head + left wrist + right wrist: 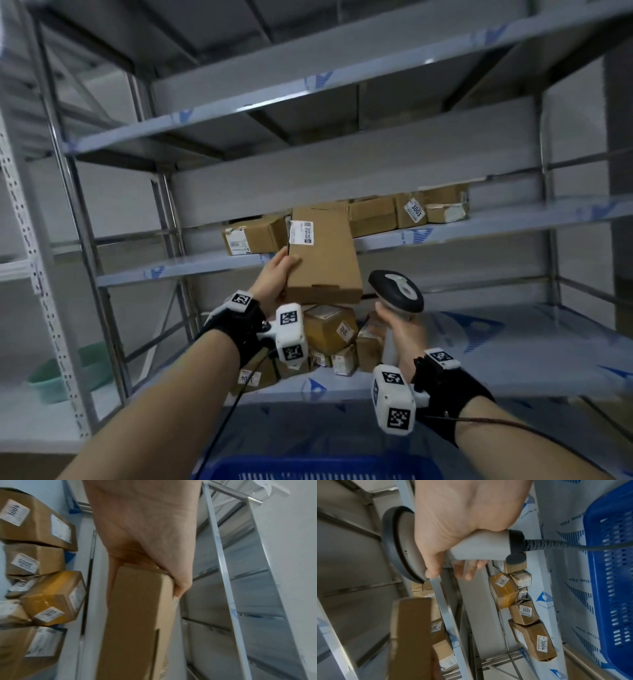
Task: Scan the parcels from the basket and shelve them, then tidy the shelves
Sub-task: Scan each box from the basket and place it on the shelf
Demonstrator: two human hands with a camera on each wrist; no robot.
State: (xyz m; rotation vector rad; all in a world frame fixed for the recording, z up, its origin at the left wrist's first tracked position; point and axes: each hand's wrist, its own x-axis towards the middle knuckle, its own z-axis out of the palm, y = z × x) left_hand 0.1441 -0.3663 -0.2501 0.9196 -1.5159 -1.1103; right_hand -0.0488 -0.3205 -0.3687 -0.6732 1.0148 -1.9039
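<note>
A person stands facing a metal shelf unit (479, 219), both arms raised. The left hand (274, 277) grips a flat brown parcel (322, 253) by its lower left corner, thumb across the front face and fingers curled round the edge behind, as the left wrist view shows. The parcel is held up in the air, tilted, in front of the middle shelf, with its white label (301, 233) at the top left corner turned toward the person (probably so the barcode stays readable).

The right hand (397, 325) is wrapped round the handle of a corded scanner (397, 291), fingers closed on the grip. The scanner's dark head sits just right of and below the parcel, near it but not touching, and seems aimed past the label rather than at it. This suggests the parcel is about to be set on the shelf, though that is only a judgement.

Other brown parcels (373, 216) already line the middle shelf behind the held one, and a looser cluster of parcels (329, 329) with number labels sits on the shelf below. A blue basket (308, 469) lies at the bottom edge of the head view, close to the person, within easy reach for the next parcel. A green basin (61, 373) rests on a low shelf of the neighbouring unit to the left.
</note>
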